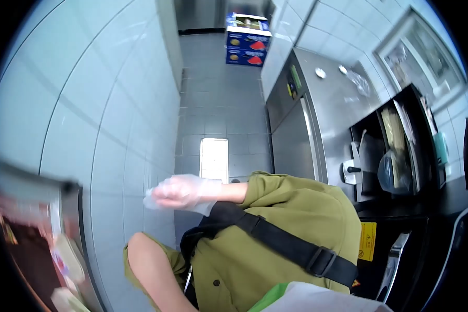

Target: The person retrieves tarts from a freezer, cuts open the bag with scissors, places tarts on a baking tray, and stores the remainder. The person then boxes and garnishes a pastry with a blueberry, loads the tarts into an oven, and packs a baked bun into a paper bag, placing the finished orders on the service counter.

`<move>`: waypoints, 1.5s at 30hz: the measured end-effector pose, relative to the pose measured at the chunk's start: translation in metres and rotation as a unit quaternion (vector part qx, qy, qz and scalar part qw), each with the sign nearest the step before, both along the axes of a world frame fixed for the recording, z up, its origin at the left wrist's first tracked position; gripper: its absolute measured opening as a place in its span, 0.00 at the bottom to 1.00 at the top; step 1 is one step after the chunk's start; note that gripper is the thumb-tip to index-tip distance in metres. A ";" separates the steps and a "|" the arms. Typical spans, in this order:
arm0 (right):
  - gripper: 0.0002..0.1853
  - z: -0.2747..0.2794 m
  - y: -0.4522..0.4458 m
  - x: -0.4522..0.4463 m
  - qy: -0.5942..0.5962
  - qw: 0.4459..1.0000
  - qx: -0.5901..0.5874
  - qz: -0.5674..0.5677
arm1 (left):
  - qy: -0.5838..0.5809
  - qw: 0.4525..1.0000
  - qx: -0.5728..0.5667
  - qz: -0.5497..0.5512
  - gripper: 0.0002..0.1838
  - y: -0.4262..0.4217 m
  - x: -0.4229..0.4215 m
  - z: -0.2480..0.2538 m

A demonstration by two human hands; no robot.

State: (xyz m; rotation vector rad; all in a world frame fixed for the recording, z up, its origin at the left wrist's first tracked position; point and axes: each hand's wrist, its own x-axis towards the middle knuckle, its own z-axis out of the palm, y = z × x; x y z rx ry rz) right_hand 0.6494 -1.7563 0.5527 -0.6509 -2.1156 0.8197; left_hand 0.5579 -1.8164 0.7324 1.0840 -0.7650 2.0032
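My right hand [181, 191] wears a clear plastic glove and reaches leftward across the front of my olive shirt [291, 218]. Its fingers look curled together; blur and the loose glove hide whether anything is in them. The tiled wall [109, 156] is the nearest thing beyond the fingers. A black strap [286, 247] crosses my shirt. My left arm [153, 270] shows bent at the lower left, and its hand is out of the frame.
A narrow grey tiled floor [218, 93] leads to stacked blue boxes [248, 49]. On the right are a steel counter [333, 99] and a black rack [366, 125] holding packages. At the lower left is a blurred framed opening [78, 223].
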 end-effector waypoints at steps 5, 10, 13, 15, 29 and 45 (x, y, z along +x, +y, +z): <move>0.09 -0.002 0.050 0.159 0.016 0.971 -0.105 -0.212 | -0.015 0.992 0.013 -0.123 0.07 0.067 0.115 -0.002; 0.11 0.009 0.058 0.282 0.035 0.901 -0.131 -0.412 | -0.068 0.968 0.020 -0.242 0.07 0.114 0.212 -0.003; 0.16 -0.013 0.057 0.333 0.026 0.847 -0.171 -0.503 | -0.153 0.937 0.053 -0.311 0.07 0.135 0.257 -0.004; 0.16 -0.037 0.056 0.356 0.022 0.809 -0.156 -0.567 | -0.261 0.886 0.091 -0.371 0.07 0.149 0.285 -0.011; 0.17 -0.112 0.117 0.570 0.038 0.356 -0.159 -0.920 | 0.125 0.927 -0.115 -0.334 0.17 0.407 0.488 0.015; 0.26 -0.193 -0.035 0.840 -0.120 -0.006 -0.361 -0.925 | -0.013 0.882 -0.005 -0.470 0.14 0.461 0.743 0.018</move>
